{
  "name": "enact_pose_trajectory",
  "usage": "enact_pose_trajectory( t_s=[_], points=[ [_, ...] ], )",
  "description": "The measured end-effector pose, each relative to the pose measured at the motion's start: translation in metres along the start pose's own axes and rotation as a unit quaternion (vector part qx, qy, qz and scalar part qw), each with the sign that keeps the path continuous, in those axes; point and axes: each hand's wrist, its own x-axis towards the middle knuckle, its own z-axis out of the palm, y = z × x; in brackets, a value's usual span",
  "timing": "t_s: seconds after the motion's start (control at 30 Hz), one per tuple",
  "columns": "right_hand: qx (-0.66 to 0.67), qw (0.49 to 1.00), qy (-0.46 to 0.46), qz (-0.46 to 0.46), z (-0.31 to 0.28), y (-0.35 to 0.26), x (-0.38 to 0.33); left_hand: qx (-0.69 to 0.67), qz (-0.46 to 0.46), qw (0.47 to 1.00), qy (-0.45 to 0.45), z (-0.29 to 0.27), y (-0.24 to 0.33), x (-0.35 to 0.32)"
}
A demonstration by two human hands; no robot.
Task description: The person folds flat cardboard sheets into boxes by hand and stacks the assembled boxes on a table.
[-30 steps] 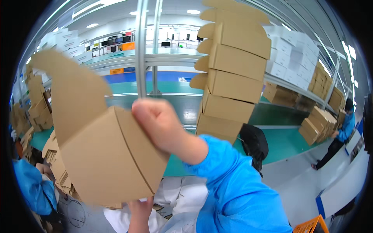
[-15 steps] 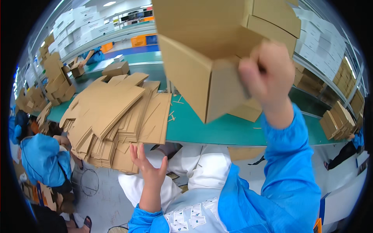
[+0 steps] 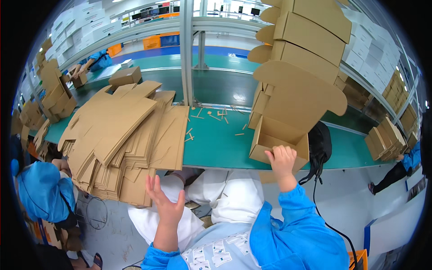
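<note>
While the left hand (image 3: 166, 207) spreads its fingers, the right hand (image 3: 283, 164) bends over the open box (image 3: 294, 110), whether clamped unclear; beyond the left fingers, white boxes (image 3: 78, 29) bear unreadable print.

Cardboard pile (image 3: 112, 126) left, box (image 3: 297, 103) right, stack (image 3: 310, 38) behind

- Seemingly a factory packing floor: a metal frame (image 3: 186, 58) rises by the rear edge of a long green tabletop (image 3: 218, 150).
- Cardboard flats (image 3: 117, 121) overhang its front edge; an open box (image 3: 292, 101) stands there, stacked boxes (image 3: 310, 49) behind.
- White cartons (image 3: 371, 54) pile up both sides.
- Blue-clad workers (image 3: 45, 191) flank the place.
</note>
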Motion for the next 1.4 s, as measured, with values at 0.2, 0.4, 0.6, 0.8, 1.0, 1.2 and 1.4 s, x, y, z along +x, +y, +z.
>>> enact_pose_trajectory(
  t_s=[0.2, 0.4, 0.6, 0.8, 1.0, 1.2, 1.4],
  points=[
    [0.057, 0.996, 0.023, -0.059, 0.025, 0.029, 0.000, -0.015, -0.009, 1.000, -0.004, 0.002, 0.000, 0.003],
    [0.069, 0.996, -0.012, -0.060, 0.018, 0.048, 0.010, -0.015, -0.031, 0.999, -0.013, -0.004, -0.002, 0.003],
    [0.060, 0.997, 0.045, -0.025, 0.012, 0.005, 0.007, 0.000, -0.081, 0.996, 0.039, -0.033, -0.025, 0.004],
    [0.327, 0.936, 0.052, -0.117, 0.016, -0.097, 0.058, 0.052, -0.075, 0.990, 0.105, -0.058, -0.033, 0.033],
    [0.470, 0.838, -0.064, -0.272, 0.044, -0.287, 0.131, 0.120, -0.115, 0.971, 0.171, -0.113, -0.060, 0.029],
    [0.475, 0.781, -0.155, -0.374, 0.134, -0.394, 0.205, 0.181, -0.180, 0.946, 0.201, -0.151, -0.065, 0.019],
    [0.423, 0.766, -0.218, -0.432, 0.130, -0.408, 0.190, 0.268, -0.240, 0.912, 0.198, -0.179, -0.079, 0.001]
  ],
)
